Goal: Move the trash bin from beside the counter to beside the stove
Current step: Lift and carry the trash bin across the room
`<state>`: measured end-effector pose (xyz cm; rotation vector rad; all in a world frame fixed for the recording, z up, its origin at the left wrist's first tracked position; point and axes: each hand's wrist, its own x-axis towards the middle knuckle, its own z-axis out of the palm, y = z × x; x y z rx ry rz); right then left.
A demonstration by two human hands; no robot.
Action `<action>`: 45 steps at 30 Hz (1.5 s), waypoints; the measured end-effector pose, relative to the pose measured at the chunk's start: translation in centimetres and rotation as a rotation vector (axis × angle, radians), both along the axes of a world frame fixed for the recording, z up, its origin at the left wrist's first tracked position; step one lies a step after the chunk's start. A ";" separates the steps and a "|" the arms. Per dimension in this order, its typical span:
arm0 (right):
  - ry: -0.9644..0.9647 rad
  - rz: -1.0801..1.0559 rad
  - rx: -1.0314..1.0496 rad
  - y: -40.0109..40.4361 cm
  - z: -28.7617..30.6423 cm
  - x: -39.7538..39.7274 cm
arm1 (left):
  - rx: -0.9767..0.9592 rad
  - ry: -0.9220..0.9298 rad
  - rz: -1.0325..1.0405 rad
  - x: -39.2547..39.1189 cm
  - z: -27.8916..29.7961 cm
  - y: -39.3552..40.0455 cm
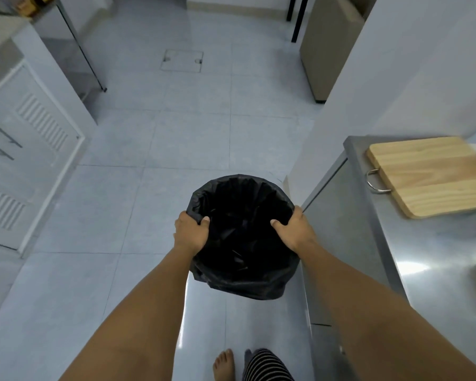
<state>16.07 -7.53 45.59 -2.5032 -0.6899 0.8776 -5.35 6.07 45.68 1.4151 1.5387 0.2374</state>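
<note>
Pale grey floor tiles (193, 138) stretch ahead of you, with a square access hatch (182, 61) set into them farther up. Your left hand (190, 232) grips the left rim of the trash bin (242, 237), thumb hooked inside over the black liner; your right hand (293, 229) clasps the right rim the same way. You hold the bin just beside the front left corner of the steel table (437, 243) on your right, whether lifted or on the floor you cannot tell. A wooden cutting board (429, 174) with a metal loop handle lies near that table's far left corner. White louvred cabinet doors (30, 149) line your left. No writing or brand is readable anywhere.
</note>
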 end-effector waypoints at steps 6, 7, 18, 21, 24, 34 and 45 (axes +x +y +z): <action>-0.016 -0.015 0.022 4.0 1.4 2.9 | 0.015 -0.022 -0.039 2.9 1.4 4.6; -0.021 -0.014 0.023 4.8 1.6 3.6 | 0.016 -0.024 -0.044 3.6 1.6 5.6; -0.026 -0.017 0.010 16.9 3.6 15.4 | 0.031 -0.023 -0.049 15.4 3.6 17.6; -0.033 -0.008 0.024 20.9 4.6 19.5 | 0.044 -0.033 -0.050 19.5 4.6 21.7; -0.050 -0.011 0.037 24.7 5.3 23.3 | 0.067 -0.038 -0.051 23.2 5.3 25.6; -0.072 -0.024 0.061 38.6 5.3 34.6 | 0.086 -0.056 -0.070 34.4 5.3 39.5; -0.060 -0.061 0.050 54.6 6.0 46.0 | 0.056 -0.070 -0.147 45.9 5.6 56.5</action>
